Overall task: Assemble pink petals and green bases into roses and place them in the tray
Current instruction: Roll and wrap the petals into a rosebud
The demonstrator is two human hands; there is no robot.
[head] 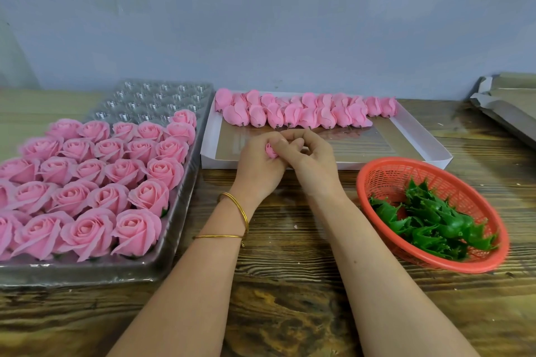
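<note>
Between tray (162, 95) and basket (420, 177), left hand (258, 165) and right hand (311, 159) pinch a bud (272, 151).
Assembling: next likely needs a green base (452, 229), near right.

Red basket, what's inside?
A pile of green bases in the red basket, toward its near side; far mesh bare. Anything beneath the pile is covered.

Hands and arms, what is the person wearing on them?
No gloves on the left hand or the right hand, and no sleeves show. Two thin gold bangles circle the left forearm, one near the wrist, one further up. The right arm wears nothing.
</note>
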